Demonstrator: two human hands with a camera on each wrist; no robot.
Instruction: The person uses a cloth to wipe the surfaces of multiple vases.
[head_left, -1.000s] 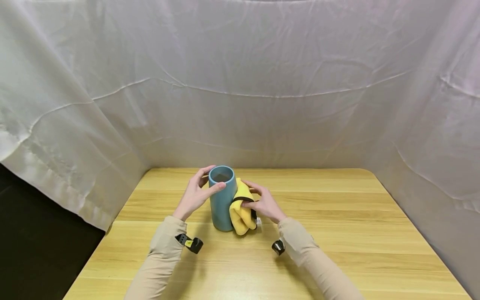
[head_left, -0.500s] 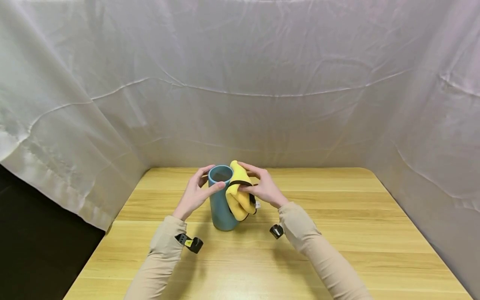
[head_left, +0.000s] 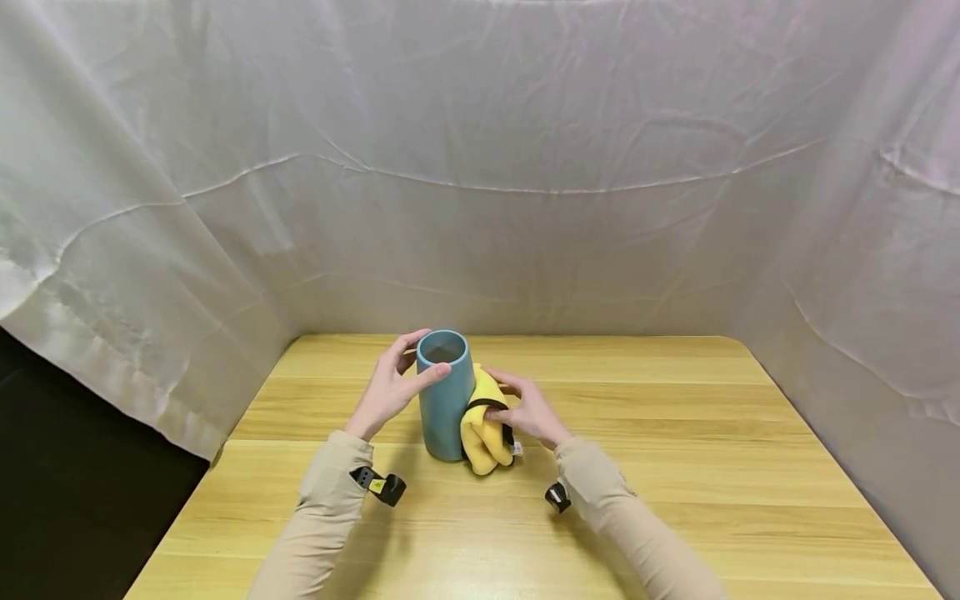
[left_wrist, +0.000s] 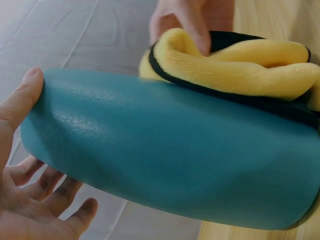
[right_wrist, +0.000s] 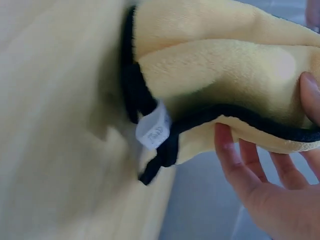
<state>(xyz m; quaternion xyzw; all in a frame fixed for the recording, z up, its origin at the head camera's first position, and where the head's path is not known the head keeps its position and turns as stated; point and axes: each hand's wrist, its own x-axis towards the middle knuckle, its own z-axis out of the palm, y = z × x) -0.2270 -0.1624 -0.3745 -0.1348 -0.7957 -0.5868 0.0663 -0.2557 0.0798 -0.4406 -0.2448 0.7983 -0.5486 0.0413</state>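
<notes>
A tall blue vase [head_left: 442, 408] stands upright on the table, its round mouth facing up. My left hand [head_left: 388, 390] grips it near the rim, thumb on the near side and fingers round the far side. Against the vase's right side is a yellow cloth [head_left: 483, 433] with black edging, bunched and folded. My right hand [head_left: 527, 410] holds this cloth between thumb and fingers. In the left wrist view the cloth [left_wrist: 240, 70] lies along the wall of the vase [left_wrist: 170, 150]. A small white tag [right_wrist: 153, 127] hangs from the cloth's edging in the right wrist view.
The wooden table [head_left: 675, 467] spreads out under both hands. Pale grey curtains [head_left: 525, 167] hang behind it and at both sides. Black wrist cameras [head_left: 386, 487] sit on the beige sleeves.
The right hand moved up along the vase with the cloth, then back down to about where it was. The left hand and the vase have stayed in place.
</notes>
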